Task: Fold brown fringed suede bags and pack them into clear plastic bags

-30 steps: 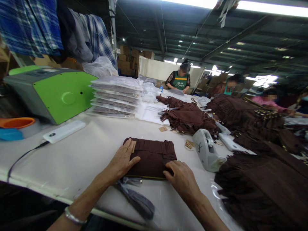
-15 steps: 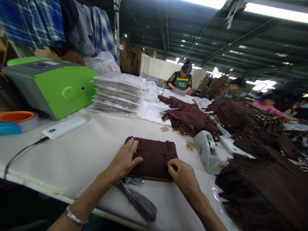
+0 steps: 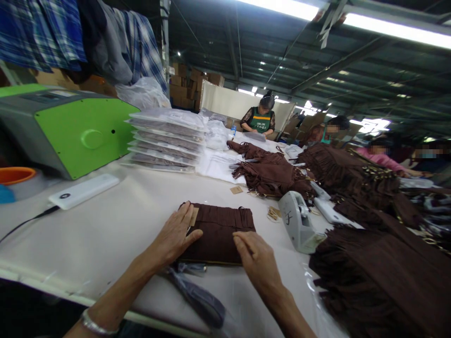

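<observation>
A flat dark brown fabric bag (image 3: 214, 234) lies on the white table in front of me, with a gold-coloured line along its near edge. Over its left side my left hand (image 3: 178, 230) rests flat, fingers stretched out and thumb apart. A small tan tag (image 3: 193, 217) shows beside those fingers. My right hand (image 3: 255, 253) lies on the bag's right part, its fingers extended and their tips touching the fabric. Just below the bag, a dark strap wrapped in clear plastic (image 3: 200, 295) reaches toward the table's near edge.
A tape dispenser (image 3: 299, 223) stands right of the bag, near tan tags (image 3: 274, 214). Brown fringed bags (image 3: 387, 272) are heaped along the right. At left are a green-sided machine (image 3: 88, 131), a white power bank (image 3: 84, 190) and stacked plastic-wrapped packages (image 3: 167, 141). Co-workers sit farther back.
My right hand has gone from a pinch at the bag's right edge to lying on it with fingers straightened, further left. My left hand stays on the bag. The view has shifted slightly.
</observation>
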The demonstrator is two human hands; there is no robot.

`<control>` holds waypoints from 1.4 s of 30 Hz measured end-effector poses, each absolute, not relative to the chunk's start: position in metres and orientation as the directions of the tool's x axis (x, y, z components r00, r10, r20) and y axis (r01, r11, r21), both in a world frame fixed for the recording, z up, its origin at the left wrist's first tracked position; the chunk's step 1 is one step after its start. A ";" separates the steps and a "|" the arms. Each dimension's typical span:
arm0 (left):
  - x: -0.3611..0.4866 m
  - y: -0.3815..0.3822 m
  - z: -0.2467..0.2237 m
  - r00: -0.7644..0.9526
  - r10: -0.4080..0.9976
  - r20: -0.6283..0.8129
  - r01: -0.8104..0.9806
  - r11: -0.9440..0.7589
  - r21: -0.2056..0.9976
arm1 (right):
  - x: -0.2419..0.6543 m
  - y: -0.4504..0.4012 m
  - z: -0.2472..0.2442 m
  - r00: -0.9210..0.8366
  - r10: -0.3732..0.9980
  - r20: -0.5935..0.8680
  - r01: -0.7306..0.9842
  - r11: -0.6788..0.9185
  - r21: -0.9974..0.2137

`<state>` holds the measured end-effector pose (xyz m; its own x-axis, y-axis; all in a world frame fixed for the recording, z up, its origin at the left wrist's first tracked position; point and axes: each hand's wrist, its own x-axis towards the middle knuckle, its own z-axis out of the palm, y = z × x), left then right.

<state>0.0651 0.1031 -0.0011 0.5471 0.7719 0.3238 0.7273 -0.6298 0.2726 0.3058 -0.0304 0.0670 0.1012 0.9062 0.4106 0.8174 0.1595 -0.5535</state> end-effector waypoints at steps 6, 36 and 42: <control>0.064 0.130 0.007 0.471 0.845 0.253 0.781 -0.532 0.327 | 0.372 0.003 0.082 0.441 0.857 0.268 0.578 -0.043 -0.815; 0.084 0.103 0.033 0.559 0.802 0.210 0.786 -0.593 0.175 | 0.370 0.033 0.100 -0.183 0.948 0.261 0.965 0.224 -0.135; 0.083 0.101 0.026 0.547 0.796 0.259 0.780 -0.597 0.187 | 0.366 0.041 0.086 -0.310 0.938 0.154 0.951 0.305 0.061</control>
